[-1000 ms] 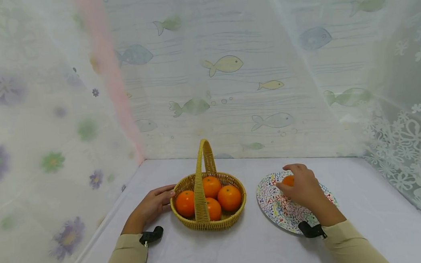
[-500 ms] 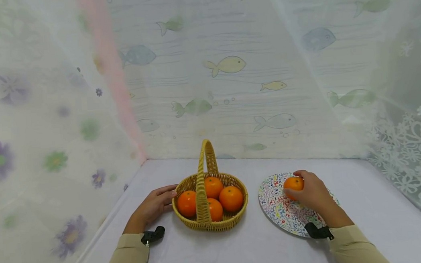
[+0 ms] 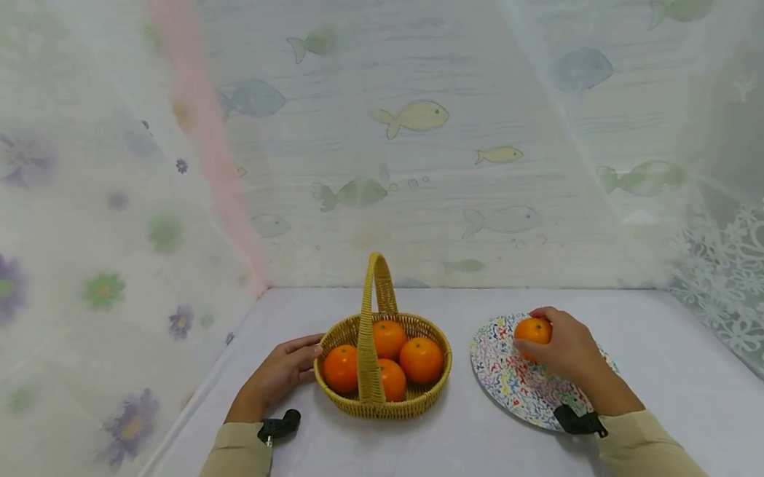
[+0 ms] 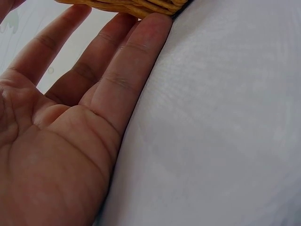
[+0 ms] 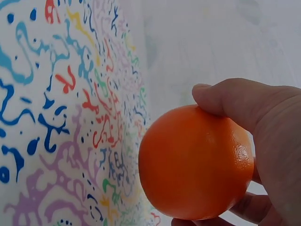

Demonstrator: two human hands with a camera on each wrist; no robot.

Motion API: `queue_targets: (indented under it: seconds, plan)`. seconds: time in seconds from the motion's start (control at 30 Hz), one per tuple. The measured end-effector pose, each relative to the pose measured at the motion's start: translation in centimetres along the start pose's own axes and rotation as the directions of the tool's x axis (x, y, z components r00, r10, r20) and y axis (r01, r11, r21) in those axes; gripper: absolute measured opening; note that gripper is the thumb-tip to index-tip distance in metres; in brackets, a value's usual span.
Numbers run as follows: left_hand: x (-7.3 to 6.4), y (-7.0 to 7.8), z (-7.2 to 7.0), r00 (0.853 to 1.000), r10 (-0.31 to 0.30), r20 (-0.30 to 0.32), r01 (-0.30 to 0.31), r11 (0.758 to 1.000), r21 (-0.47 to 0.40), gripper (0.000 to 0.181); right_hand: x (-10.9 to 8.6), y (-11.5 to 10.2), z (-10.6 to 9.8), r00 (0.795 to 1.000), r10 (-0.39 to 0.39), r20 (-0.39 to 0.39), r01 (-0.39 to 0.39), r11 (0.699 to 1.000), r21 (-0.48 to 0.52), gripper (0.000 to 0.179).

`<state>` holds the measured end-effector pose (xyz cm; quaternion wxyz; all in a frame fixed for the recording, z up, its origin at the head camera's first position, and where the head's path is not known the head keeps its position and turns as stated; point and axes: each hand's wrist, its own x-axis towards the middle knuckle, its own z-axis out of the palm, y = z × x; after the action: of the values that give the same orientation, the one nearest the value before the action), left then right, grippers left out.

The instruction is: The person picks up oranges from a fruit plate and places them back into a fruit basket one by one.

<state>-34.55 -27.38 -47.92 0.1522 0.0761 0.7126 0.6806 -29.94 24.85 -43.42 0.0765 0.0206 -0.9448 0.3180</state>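
Observation:
A yellow wicker basket (image 3: 392, 411) with a tall arched handle stands left of centre in the head view. Several oranges (image 3: 421, 361) lie inside it. My left hand (image 3: 282, 374) touches the basket's left side, thumb at the rim. Its fingers (image 4: 124, 75) look nearly straight in the left wrist view, tips against the wicker. On the right, my right hand (image 3: 566, 347) holds one orange (image 5: 193, 162) between thumb and fingers. That orange is over the far part of a round plate (image 3: 505, 377) with a multicoloured squiggle pattern; whether it touches the plate I cannot tell.
Both the basket and the plate stand on a white-covered table (image 3: 435, 458). Behind is a pale curtain (image 3: 418, 192) printed with fish, and flowered fabric (image 3: 99, 343) hangs at the left. A black wrist camera (image 3: 578, 422) sits by the right sleeve.
My right hand has shifted slightly to the right and nearer, so more of its orange shows. In the last half second it has hardly moved. The left hand stays at the basket.

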Motion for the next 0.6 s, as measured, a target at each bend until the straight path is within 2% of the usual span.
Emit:
queue_targets:
  seconds: [0.1, 0.33, 0.6]
  plan:
    - [0.0, 0.0, 0.0, 1.000, 0.005, 0.010, -0.005, 1.000, 0.001, 0.061, 0.1, -0.5, -0.1, 1.000, -0.027, -0.010, 0.027, 1.000, 0.001, 0.070]
    - [0.3, -0.2, -0.1, 1.000, -0.012, -0.015, 0.012, 1.000, -0.008, 0.062, 0.1, -1.6, -0.4, 0.994, -0.097, -0.046, 0.097, 0.995, -0.001, 0.069]
    - [0.4, -0.5, -0.3, 1.000, -0.008, -0.015, 0.008, 1.000, 0.007, 0.062, -0.3, -4.3, -0.2, 0.989, -0.146, -0.039, 0.147, 0.989, 0.022, 0.071]
